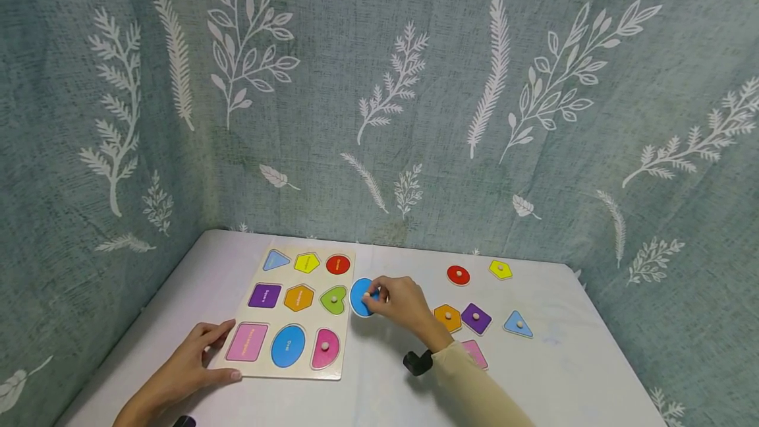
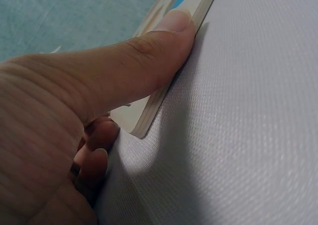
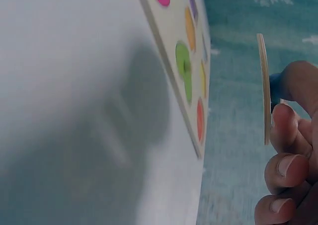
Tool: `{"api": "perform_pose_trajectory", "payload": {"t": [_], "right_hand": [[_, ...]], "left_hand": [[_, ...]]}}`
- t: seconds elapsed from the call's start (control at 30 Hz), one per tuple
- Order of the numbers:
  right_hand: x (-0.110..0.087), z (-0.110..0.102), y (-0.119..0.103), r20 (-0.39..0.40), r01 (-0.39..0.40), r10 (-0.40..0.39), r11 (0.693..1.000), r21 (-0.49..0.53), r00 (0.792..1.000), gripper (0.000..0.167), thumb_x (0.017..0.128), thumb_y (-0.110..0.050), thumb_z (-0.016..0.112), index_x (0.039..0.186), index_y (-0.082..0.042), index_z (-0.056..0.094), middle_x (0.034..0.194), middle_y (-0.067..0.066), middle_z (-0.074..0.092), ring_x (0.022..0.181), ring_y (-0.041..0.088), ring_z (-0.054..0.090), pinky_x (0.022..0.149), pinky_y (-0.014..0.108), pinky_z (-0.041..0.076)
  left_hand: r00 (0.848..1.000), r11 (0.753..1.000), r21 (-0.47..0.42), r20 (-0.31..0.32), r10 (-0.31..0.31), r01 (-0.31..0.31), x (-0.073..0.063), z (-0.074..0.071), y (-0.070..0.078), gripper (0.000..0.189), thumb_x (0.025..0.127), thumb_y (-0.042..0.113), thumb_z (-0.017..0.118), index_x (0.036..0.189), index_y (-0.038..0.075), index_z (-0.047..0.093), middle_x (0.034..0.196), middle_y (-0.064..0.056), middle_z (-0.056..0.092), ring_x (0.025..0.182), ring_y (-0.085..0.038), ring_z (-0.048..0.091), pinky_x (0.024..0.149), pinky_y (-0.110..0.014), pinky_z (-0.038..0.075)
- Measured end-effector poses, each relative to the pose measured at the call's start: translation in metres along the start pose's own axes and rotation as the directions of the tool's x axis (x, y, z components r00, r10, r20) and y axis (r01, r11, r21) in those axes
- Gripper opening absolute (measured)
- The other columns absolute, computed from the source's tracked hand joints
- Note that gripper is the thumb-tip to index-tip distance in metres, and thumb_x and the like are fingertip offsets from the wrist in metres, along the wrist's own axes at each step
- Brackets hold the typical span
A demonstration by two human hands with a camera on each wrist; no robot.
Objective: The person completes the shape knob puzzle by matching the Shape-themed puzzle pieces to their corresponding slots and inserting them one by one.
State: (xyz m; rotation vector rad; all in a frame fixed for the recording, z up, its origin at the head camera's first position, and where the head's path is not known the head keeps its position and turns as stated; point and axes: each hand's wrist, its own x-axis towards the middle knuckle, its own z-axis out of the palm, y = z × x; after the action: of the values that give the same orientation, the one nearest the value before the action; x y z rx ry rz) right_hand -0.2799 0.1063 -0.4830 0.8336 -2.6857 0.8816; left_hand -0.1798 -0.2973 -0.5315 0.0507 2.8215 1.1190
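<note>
A wooden shape puzzle board (image 1: 350, 262) lies on the table's left half. The green heart (image 1: 333, 300) and pink semicircle (image 1: 325, 348) sit in it with their knobs showing; the other places show printed shapes. My left hand (image 1: 192, 361) holds the board's near left corner, thumb on the front edge, fingers at the left side. In the left wrist view the thumb (image 2: 149, 56) lies across the board's edge. Just right of the board, my right hand (image 1: 403, 305) pinches the knob of a blue oval puzzle piece (image 1: 359, 295). The right wrist view shows this piece (image 3: 264, 91) edge-on, raised off the table.
Right of my right hand lie several loose knobbed pieces: a red circle (image 1: 458, 275), yellow pentagon (image 1: 501, 269), orange hexagon (image 1: 446, 317), purple square (image 1: 476, 319), blue triangle (image 1: 518, 325) and a pink piece (image 1: 476, 353), partly hidden by the sleeve. Patterned cloth (image 1: 356, 170) hangs behind the table.
</note>
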Motion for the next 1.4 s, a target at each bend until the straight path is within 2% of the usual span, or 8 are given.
{"api": "perform_pose_trajectory", "payload": {"t": [0.13,0.37,0.7,0.9,1.1,1.4], "right_hand": [[0.004,0.010,-0.014,0.031,0.006,-0.006,1.000,0.005,1.000,0.016,0.091,-0.029,0.079,0.095,-0.014,0.075,0.063,-0.015,0.052,0.057,0.002,0.044,0.052,0.018,0.036],[0.009,0.025,-0.037,0.074,0.021,-0.021,1.000,0.005,0.997,0.017,0.090,-0.032,0.079,0.094,-0.015,0.076,0.061,-0.016,0.050,0.055,0.001,0.043,0.050,0.017,0.034],[0.013,0.051,-0.061,0.170,0.004,0.001,1.000,-0.024,0.986,0.019,0.090,-0.037,0.080,0.093,-0.019,0.077,0.060,-0.016,0.050,0.057,0.001,0.044,0.052,0.017,0.037],[0.013,0.064,-0.073,0.192,0.034,-0.028,0.999,-0.025,0.981,0.020,0.089,-0.040,0.080,0.089,-0.020,0.075,0.057,-0.016,0.047,0.056,-0.001,0.043,0.051,0.017,0.036],[0.010,0.076,-0.083,0.220,0.076,-0.064,0.996,-0.044,0.973,0.022,0.090,-0.042,0.079,0.088,-0.021,0.074,0.057,-0.019,0.047,0.055,-0.004,0.043,0.051,0.016,0.036],[0.012,0.090,-0.094,0.256,0.092,-0.067,0.992,-0.086,0.964,0.021,0.092,-0.044,0.076,0.086,-0.024,0.073,0.057,-0.020,0.047,0.056,-0.004,0.043,0.053,0.015,0.034]], "left_hand": [[1.000,1.000,0.002,-0.003,-0.001,0.001,0.001,0.000,0.001,0.115,0.067,0.044,0.096,0.154,-0.005,0.039,0.119,-0.015,0.048,0.107,-0.029,0.050,0.090,-0.044,0.050],[1.000,1.000,-0.003,0.007,-0.010,0.010,0.001,0.000,0.002,0.114,0.069,0.043,0.096,0.153,-0.008,0.038,0.119,-0.016,0.047,0.108,-0.031,0.050,0.093,-0.048,0.049],[1.000,1.000,-0.003,0.003,-0.007,0.007,0.000,0.001,0.000,0.114,0.067,0.044,0.096,0.154,-0.006,0.040,0.120,-0.016,0.046,0.108,-0.030,0.050,0.088,-0.041,0.050],[1.000,1.000,0.005,0.002,-0.009,0.009,0.000,0.001,-0.001,0.114,0.067,0.045,0.096,0.153,-0.005,0.040,0.120,-0.016,0.047,0.107,-0.029,0.050,0.088,-0.042,0.050],[1.000,1.000,0.019,0.016,0.005,-0.006,-0.001,0.004,-0.004,0.110,0.071,0.042,0.095,0.153,-0.007,0.041,0.119,-0.016,0.048,0.106,-0.028,0.049,0.083,-0.036,0.048],[0.998,0.998,-0.016,0.016,0.061,-0.061,0.000,0.001,-0.005,0.107,0.074,0.039,0.093,0.152,-0.009,0.040,0.119,-0.016,0.048,0.111,-0.030,0.052,0.091,-0.049,0.048]]}}
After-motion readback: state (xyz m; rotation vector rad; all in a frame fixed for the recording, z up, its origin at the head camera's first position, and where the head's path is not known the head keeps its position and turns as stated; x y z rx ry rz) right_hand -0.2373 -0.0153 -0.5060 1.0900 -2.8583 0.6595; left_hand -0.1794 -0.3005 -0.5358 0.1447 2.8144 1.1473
